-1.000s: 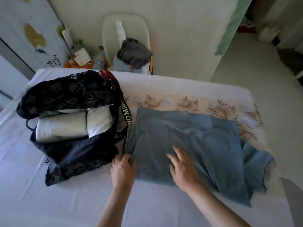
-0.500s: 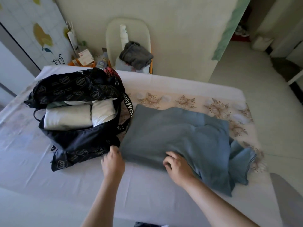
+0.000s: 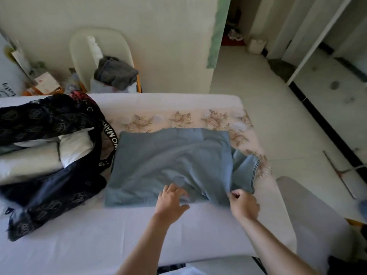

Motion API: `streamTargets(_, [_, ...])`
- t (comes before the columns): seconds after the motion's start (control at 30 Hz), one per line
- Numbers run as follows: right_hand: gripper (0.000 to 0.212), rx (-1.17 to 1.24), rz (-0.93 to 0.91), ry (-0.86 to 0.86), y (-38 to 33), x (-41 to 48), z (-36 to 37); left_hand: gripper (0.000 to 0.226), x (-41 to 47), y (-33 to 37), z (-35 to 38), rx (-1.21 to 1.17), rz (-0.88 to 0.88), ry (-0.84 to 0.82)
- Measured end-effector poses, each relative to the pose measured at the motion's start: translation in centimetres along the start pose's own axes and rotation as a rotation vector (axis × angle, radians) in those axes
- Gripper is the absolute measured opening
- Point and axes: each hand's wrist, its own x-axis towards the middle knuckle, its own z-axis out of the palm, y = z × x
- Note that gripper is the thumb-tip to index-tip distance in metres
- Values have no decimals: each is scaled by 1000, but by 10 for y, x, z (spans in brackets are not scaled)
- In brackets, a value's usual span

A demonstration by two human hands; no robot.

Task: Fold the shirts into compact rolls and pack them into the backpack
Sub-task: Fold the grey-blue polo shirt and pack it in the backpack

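A blue-grey shirt (image 3: 170, 161) is seen spread on the bed (image 3: 99, 241), laid crosswise with its far edge along a flowered band (image 3: 178, 118) of the bedcover, and one sleeve (image 3: 245, 171) is left sticking out to the right, its hem turned up. The left hand (image 3: 171, 201) is laid on the shirt's near edge, about midway along, its grip spread, fingers fanned over the cloth; the fingertips are blurred, so whether any cloth is caught under them cannot be told. The right hand (image 3: 243, 204) is set at the near right corner, its grip curled tight and the shirt's edge pinched between thumb and fingers, with the cloth drawn up in a small ridge there, just below the sleeve. Folds are seen running from that pinched corner up across the shirt's middle. To the left, touching the shirt's left edge, the dark backpack (image 3: 49, 195) is lying open on the bed, its patterned flap thrown back, and two white rolls (image 3: 29, 161) are packed inside it, side by side, a longer one to the left and a shorter one to the right. A lettered strap (image 3: 111, 133) is draped between backpack and shirt. Beyond the bed, against the wall, a pale chair (image 3: 83, 48) is seen with a grey garment (image 3: 116, 73) heaped on it
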Motion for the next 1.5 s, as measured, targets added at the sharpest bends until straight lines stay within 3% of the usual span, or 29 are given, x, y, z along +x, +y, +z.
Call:
streamTargets(0.13, [18, 354, 43, 148, 9, 9, -23, 11, -3, 2, 8, -34, -18, 54])
streamTargets(0.2, [13, 277, 47, 191, 23, 16, -34, 11, -4, 6, 4, -53, -17, -1])
streamTargets(0.27, [9, 111, 35, 108, 33, 20, -41, 12, -5, 8, 4, -10, 36, -60])
streamTargets(0.33, [27, -72, -19, 32, 37, 18, -41, 11, -10, 15, 2, 77, 98, -25])
streamTargets(0.37, [40, -127, -98, 50, 37, 16, -39, 12, -12, 16, 6, 123, 150, 28])
streamTargets(0.47, [64, -148, -506, 149, 38, 9, -25, 43, -18, 12, 17, 192, 221, 62])
streamTargets(0.57, [55, -217, -744, 54, 44, 9, -13, 18, -19, 5, 19, 99, 182, 51])
streamTargets(0.63, [39, -236, -692, 12, 48, 11, -12, 3, -17, 5, 13, 135, 171, -50])
streamTargets(0.77, [20, -107, -497, 42, 31, 28, -26, 25, 6, 26, -3, 315, 162, -303])
streamTargets(0.87, [19, 8, -347, 120, 18, 50, -38, 34, 41, 53, -9, 214, 176, -247])
streamTargets(0.97, [43, -50, -120, 68, 22, 81, -48, 32, 78, 85, -9, 69, 321, -96])
streamTargets(1.07, [60, -315, -248, 12, 33, 106, -51, 37, 108, 120, 1, 121, 444, -36])
streamTargets(1.13, [61, -399, -466, -49, 41, 114, -47, 45, 127, 139, 7, 212, 513, -88])
streamTargets(1.2, [59, -453, -568, -56, 53, 115, -41, 53, 145, 154, 14, 339, 538, -154])
streamTargets(1.4, [58, -388, -348, 13, 86, 103, -42, 82, 187, 151, 43, 633, 470, -389])
streamTargets(1.5, [62, -295, -269, 1, 88, 105, -42, 67, 195, 167, 47, 592, 485, -277])
